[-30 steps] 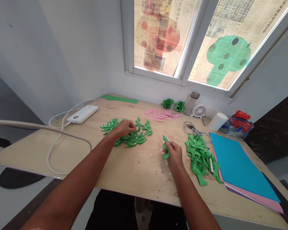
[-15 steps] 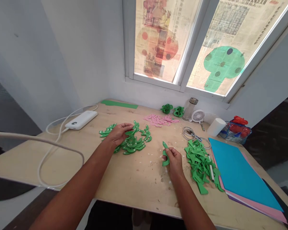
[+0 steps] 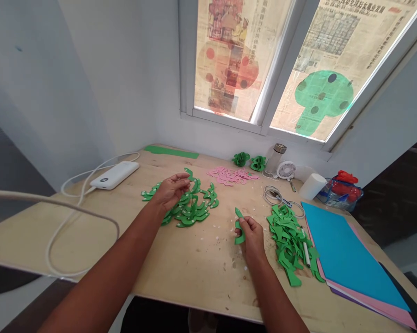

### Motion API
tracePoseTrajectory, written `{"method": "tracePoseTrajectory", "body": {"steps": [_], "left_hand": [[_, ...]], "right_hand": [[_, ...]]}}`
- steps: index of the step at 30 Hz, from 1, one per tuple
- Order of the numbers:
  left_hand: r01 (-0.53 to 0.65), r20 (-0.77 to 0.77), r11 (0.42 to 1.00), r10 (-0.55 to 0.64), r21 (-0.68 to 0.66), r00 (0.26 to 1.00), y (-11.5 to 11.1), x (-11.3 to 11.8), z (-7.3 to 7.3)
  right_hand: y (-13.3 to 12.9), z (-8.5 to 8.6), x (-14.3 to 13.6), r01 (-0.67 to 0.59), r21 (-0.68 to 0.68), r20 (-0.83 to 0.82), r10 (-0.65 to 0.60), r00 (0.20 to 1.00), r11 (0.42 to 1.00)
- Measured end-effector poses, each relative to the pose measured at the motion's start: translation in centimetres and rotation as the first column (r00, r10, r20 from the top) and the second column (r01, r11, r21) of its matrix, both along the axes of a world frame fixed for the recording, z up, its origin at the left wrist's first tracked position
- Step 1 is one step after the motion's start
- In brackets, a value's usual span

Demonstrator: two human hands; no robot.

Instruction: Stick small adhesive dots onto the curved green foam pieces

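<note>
At the pile's upper edge, my left hand (image 3: 174, 190) is closed, its fingertips pinching a curved green foam piece (image 3: 189, 172) that stands up from them. Below and around this hand spreads a pile of green foam cutouts (image 3: 192, 213), many with small white patches; my wrist covers part of it. To the right, over the table (image 3: 187, 259), my right hand (image 3: 253, 238) grips a curved green cutout (image 3: 239, 238) between thumb and fingers. Its pointed end sticks up past the thumb, and the palm side hides some of it.
Green scraps (image 3: 287, 238) with a white marker (image 3: 306, 253) lie right of my right hand, beside blue sheets (image 3: 350, 254). Pink cutouts (image 3: 231, 175), a bottle (image 3: 274, 159) and a small fan (image 3: 285, 170) are behind. A power bank (image 3: 114, 175) with cables lies left.
My left hand has lifted slightly, and the green foam piece at its fingertips stands higher above the pile. My right hand keeps its hold on the other cutout. The view has shifted a little.
</note>
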State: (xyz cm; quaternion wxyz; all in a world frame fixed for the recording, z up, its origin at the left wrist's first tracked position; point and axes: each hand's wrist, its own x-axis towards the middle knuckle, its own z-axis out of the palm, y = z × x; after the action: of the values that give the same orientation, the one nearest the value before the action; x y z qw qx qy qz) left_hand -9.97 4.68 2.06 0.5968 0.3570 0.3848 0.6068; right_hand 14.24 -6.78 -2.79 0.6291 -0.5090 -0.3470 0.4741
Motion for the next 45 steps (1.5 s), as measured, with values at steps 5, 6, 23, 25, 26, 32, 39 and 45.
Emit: {"method": "tracePoseTrajectory", "body": {"steps": [5,6,23,25,26,32,39,45], "left_hand": [[-0.042,0.047,0.999,0.041,0.018,0.998,0.0,0.1,0.5],[-0.043,0.040,0.999,0.042,0.014,0.998,-0.2,0.3,0.5],[0.516,0.183,0.849,-0.493,-0.110,0.851,-5.4,9.4,0.2],[0.528,0.197,0.842,-0.503,-0.106,0.842,-5.4,9.5,-0.1],[0.531,0.206,0.841,-0.504,-0.106,0.839,-5.4,9.5,-0.3],[0.543,0.248,0.830,-0.503,-0.130,0.828,-5.4,9.5,-1.4],[0.568,0.244,0.811,-0.527,-0.141,0.814,-5.7,10.0,-1.7],[0.564,0.186,0.814,-0.537,-0.139,0.823,-5.9,10.1,-1.9]], "right_hand": [[-0.1,0.3,-0.1,0.012,0.005,0.009,-0.012,1.000,1.000],[-0.1,0.3,-0.1,0.014,0.004,0.006,-0.014,1.000,1.000],[0.3,4.2,-0.4,0.020,0.073,0.090,-0.026,0.996,0.997],[0.9,4.1,-0.5,0.013,0.075,0.109,-0.021,0.994,0.997],[1.2,3.7,-0.5,0.015,0.070,0.116,-0.023,0.993,0.997],[2.5,0.8,-0.6,0.019,0.055,0.063,-0.022,0.998,0.998],[2.4,0.8,-0.4,-0.015,0.052,0.093,0.010,0.996,0.999],[2.3,0.9,-0.3,-0.012,0.066,0.109,0.005,0.994,0.998]]}}
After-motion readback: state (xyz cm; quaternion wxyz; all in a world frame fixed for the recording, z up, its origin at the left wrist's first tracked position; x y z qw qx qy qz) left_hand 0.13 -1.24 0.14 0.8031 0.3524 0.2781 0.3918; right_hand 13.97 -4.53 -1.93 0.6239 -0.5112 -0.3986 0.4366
